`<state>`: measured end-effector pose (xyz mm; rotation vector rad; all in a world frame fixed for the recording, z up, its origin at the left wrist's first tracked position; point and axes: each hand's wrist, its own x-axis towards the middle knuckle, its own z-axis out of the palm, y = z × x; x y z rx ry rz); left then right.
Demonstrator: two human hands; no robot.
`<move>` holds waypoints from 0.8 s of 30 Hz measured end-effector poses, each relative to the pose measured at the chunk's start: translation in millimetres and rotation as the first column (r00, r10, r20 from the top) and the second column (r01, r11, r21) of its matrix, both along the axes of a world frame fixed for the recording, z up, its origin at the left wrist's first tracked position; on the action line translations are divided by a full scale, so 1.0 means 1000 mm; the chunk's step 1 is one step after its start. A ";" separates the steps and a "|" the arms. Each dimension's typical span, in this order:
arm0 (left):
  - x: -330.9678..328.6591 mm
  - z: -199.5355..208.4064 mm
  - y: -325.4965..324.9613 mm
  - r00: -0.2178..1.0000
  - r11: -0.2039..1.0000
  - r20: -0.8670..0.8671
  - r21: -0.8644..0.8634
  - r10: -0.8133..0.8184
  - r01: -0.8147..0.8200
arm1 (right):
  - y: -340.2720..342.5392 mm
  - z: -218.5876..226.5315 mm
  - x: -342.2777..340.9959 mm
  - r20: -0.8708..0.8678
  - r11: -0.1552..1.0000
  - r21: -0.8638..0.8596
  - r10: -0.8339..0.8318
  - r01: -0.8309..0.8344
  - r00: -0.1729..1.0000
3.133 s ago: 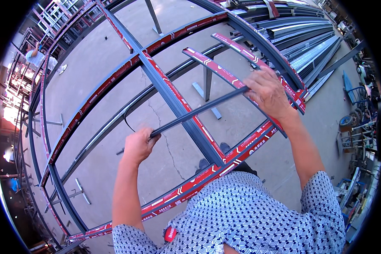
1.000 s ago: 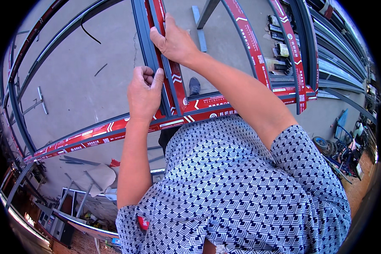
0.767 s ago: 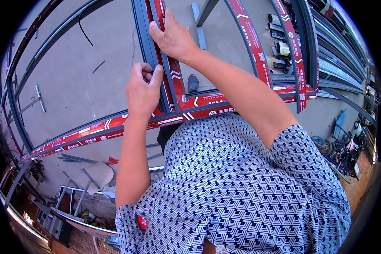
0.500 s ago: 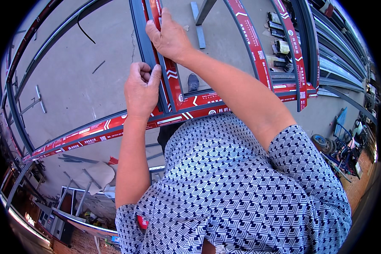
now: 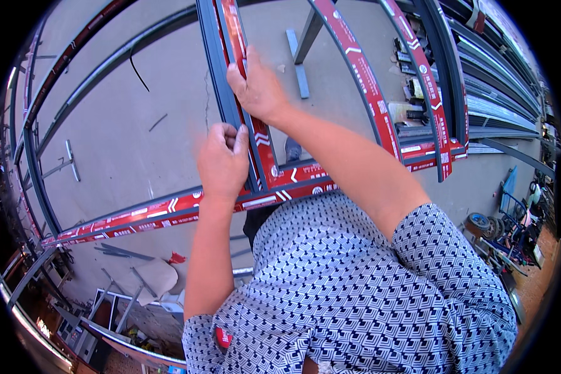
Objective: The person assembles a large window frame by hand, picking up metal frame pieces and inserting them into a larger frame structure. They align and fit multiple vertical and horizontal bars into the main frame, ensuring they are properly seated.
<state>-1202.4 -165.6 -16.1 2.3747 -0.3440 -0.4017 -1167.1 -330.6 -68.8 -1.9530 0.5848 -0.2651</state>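
Observation:
A large window-like frame of dark grey metal bars (image 5: 215, 68) covered partly in red printed film stands in front of me. My right hand (image 5: 258, 90) grips its upright middle bar (image 5: 235, 34), with thumb on one side and index finger on the other; the remaining fingers are hidden. Lower on the same bar, close to the bottom rail (image 5: 137, 215), my left hand (image 5: 223, 163) is closed, thumb against curled fingers. Whatever sits in that pinch, if anything, is too small to make out.
More red-filmed bars (image 5: 358, 65) rise at the right, beside stacked metal profiles (image 5: 492, 93). A thin black strip (image 5: 139, 70) hangs at the left. Offcuts (image 5: 297, 62) lie on the concrete floor. A wheeled cart (image 5: 511, 215) stands right; a cluttered workbench (image 5: 131, 340) is lower left.
The whole view has shifted, so the frame and both hands sit lower and farther right. Along the bar, my right hand is slightly nearer the bottom rail; my left hand keeps its pinch.

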 end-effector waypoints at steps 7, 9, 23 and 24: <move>0.000 0.005 -0.003 0.998 0.999 0.070 0.050 -0.007 0.003 | 0.001 -0.003 0.002 0.028 0.999 0.024 -0.023 0.023 0.999; -0.002 0.006 0.000 0.999 0.998 0.046 0.057 -0.001 -0.001 | 0.001 0.002 0.001 -0.037 0.998 0.059 -0.006 0.008 0.999; -0.006 -0.002 0.003 0.999 1.000 0.042 -0.005 0.027 -0.027 | 0.000 -0.001 0.004 -0.068 1.000 0.014 0.020 -0.019 0.997; -0.006 -0.003 0.004 0.999 1.000 0.040 -0.007 0.031 -0.031 | 0.000 0.000 0.004 -0.074 1.000 0.019 0.026 -0.025 0.997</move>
